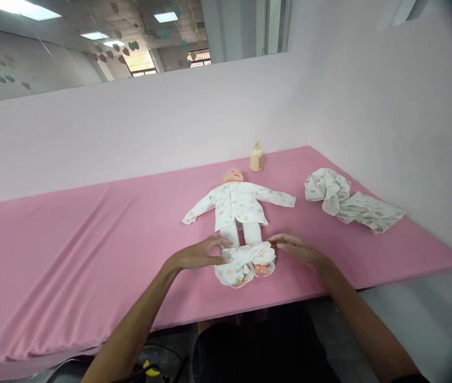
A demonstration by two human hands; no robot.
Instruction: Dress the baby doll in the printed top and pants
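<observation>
A baby doll (233, 175) lies on its back in a white printed jacket (234, 203) with both sleeves spread. White printed baby pants (245, 259) are bunched around its lower legs, and one foot (261, 269) shows at the leg opening. My left hand (204, 253) grips the left side of the pants, thumb on the cloth and fingers by the waistband. At the opposite side, the fingertips of my right hand (295, 249) close on the waistband edge; the exact pinch is partly hidden. The doll's white-covered legs (252, 233) show between jacket and pants.
A pink sheet (130, 255) covers the table, wrinkled at the left. Behind the doll's head stands a cream pump bottle (257, 158). Crumpled printed baby clothes (353, 201) lie at the right, near the white wall (389, 117). A mirror (90, 48) runs along the back wall.
</observation>
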